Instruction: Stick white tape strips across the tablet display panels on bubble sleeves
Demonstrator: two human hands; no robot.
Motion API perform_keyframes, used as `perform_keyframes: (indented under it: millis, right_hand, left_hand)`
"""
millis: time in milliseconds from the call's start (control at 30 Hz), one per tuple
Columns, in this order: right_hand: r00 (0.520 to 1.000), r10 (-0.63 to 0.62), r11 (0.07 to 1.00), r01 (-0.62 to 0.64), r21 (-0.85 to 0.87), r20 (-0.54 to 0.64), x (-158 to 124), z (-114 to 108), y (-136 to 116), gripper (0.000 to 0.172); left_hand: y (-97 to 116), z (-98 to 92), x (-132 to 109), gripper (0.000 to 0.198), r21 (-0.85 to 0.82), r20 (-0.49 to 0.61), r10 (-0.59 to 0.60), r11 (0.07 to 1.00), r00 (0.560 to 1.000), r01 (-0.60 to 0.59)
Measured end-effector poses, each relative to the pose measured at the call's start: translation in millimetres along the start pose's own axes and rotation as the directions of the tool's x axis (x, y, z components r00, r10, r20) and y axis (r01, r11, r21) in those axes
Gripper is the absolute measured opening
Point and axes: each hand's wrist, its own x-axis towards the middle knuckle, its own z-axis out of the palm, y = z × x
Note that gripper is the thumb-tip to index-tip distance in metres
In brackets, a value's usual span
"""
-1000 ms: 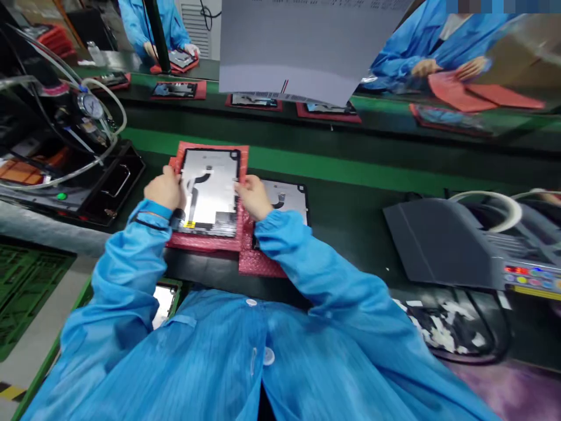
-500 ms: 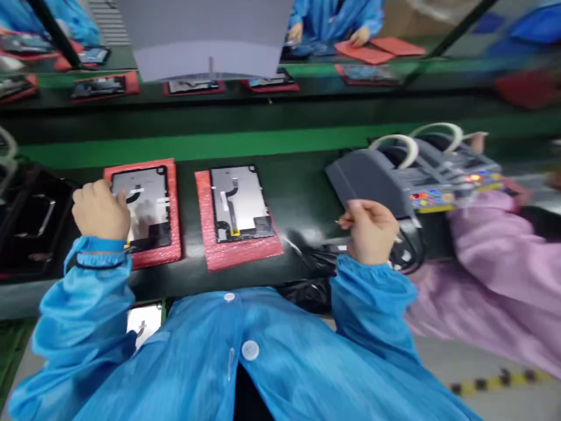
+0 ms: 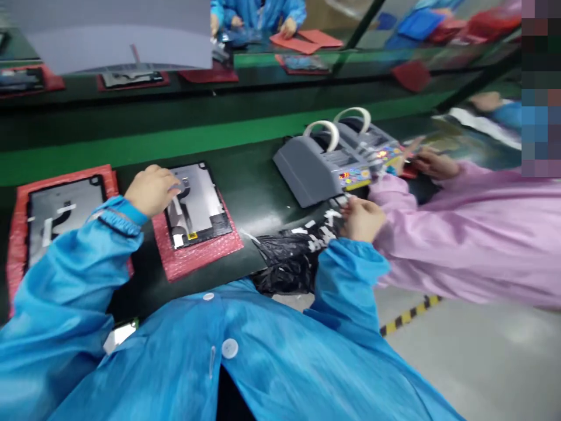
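My left hand, its fingers curled together, is over the upper left edge of a tablet screen panel. Whatever those fingers may hold is hidden. Under the panel lies a red bubble-wrap sheet. Partly behind my left sleeve, a second screen panel rests on red bubble wrap. My right hand is pinched at the front of a grey tape dispenser; something small and pale is at its fingertips, too unclear to name. White scraps lie beside it on a black plastic bag.
Another tape dispenser stands behind the first. At my right, a co-worker's pink sleeve comes close to my right hand. A raised shelf with wrapped panels runs along the back, below a hanging grey board.
The view has turned right. My left hand has gone from the left panel to the right-hand one. My right hand has moved to the front of the tape dispenser.
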Motion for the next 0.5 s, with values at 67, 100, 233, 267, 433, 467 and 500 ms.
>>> perform_keyframes:
  millis: [67, 100, 233, 267, 433, 467, 500]
  right_hand:
    - [0.978, -0.123, 0.980, 0.093, -0.178, -0.168, -15, 0, -11, 0.021]
    - [0.961, -0.206, 0.964, 0.167, -0.208, -0.185, -25, 1, -17, 0.019]
    - [0.919, -0.286, 0.958, 0.282, 0.055, 0.273, -73, 37, -44, 0.018]
    - [0.850, -0.288, 0.957, 0.271, 0.103, 0.441, -85, 55, -50, 0.021]
    - [0.474, -0.231, 0.940, 0.334, 0.070, 0.849, -122, 170, -60, 0.018]
    - [0.433, -0.200, 0.927, 0.373, 0.027, 0.879, -126, 189, -60, 0.016]
    - [0.402, -0.167, 0.908, 0.418, -0.018, 0.900, -129, 205, -60, 0.015]
  left_hand:
    - [-12, 9.7, 2, 0.029, -0.063, 0.020, 0.047, 0.997, 0.999, -0.046]
    - [-17, 15.1, 2, 0.030, -0.094, 0.037, 0.071, 0.993, 0.997, -0.067]
    - [-29, 35.1, 3, 0.036, -0.184, 0.137, 0.178, 0.971, 0.974, -0.152]
    - [-30, 39.1, 4, 0.037, -0.210, 0.142, 0.196, 0.964, 0.970, -0.164]
    - [-34, 49.4, 11, 0.036, -0.301, 0.149, 0.175, 0.945, 0.973, -0.124]
    - [-35, 49.5, 12, 0.036, -0.292, 0.175, 0.178, 0.949, 0.968, -0.121]
    - [-36, 49.3, 13, 0.037, -0.281, 0.200, 0.182, 0.952, 0.963, -0.122]
